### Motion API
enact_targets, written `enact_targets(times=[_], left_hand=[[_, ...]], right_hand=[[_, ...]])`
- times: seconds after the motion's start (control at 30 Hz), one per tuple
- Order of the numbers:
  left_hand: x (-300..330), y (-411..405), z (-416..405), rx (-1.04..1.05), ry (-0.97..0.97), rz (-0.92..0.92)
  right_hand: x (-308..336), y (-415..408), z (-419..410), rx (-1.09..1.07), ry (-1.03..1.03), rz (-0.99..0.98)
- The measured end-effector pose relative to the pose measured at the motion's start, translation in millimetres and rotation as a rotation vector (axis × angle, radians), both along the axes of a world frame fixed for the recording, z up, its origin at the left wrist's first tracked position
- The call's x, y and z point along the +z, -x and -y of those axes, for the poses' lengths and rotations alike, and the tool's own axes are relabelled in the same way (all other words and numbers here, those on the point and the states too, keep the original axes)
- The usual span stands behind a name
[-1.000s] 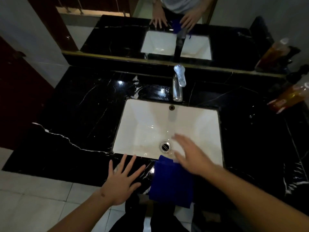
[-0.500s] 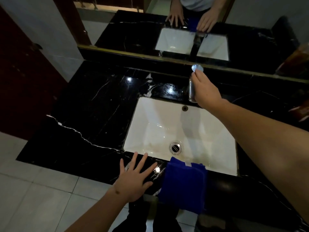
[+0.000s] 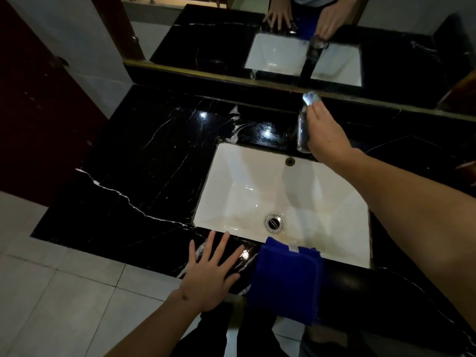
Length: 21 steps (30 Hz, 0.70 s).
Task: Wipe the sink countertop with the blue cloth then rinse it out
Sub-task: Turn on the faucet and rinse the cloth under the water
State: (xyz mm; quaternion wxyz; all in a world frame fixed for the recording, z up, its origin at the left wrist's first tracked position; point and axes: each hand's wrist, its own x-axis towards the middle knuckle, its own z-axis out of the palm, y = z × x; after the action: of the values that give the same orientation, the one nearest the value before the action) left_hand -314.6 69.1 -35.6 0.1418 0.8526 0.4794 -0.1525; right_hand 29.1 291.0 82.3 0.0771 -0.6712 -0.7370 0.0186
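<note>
Since a second ago, only the right hand (image 3: 325, 135) has moved much: it was low by the cloth at the near edge, and now it is up at the tap (image 3: 304, 124) on the far edge of the surface (image 3: 144, 161). Half a second ago it was already there, and it looks the same now.

On the left, the left hand (image 3: 210, 274) lies flat on the near edge of the surface, fingers spread out, with nothing in its grip. It has stayed put.

Just to its right, the blue cloth (image 3: 284, 282) is folded and hangs over the near edge, with its top end poking over the sink (image 3: 231, 181). It has not moved. No hand is on it.

Further right and back, the right hand is at the tap. Its fingers go round the back, so I cannot tell if it has a real grip on it. I see no water coming out.

What could go wrong? The cloth hangs mostly off the edge, so a bump from an arm could make it slide to the floor (image 3: 64, 292). If the tap is turned too hard, water could splash out onto the surface.
</note>
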Motion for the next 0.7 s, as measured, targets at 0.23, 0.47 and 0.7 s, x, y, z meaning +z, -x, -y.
enact_targets(times=[0.23, 0.47, 0.7], left_hand=[[-4, -3, 6, 0.048, -0.029, 0.037], [-9, -6, 9, 0.057, -0.069, 0.040], [-9, -7, 10, 0.065, -0.052, 0.026]], right_hand=[[16, 1, -4, -0.012, -0.034, -0.005], [24, 3, -4, -0.015, -0.010, -0.007], [33, -2, -12, -0.007, 0.032, 0.004]])
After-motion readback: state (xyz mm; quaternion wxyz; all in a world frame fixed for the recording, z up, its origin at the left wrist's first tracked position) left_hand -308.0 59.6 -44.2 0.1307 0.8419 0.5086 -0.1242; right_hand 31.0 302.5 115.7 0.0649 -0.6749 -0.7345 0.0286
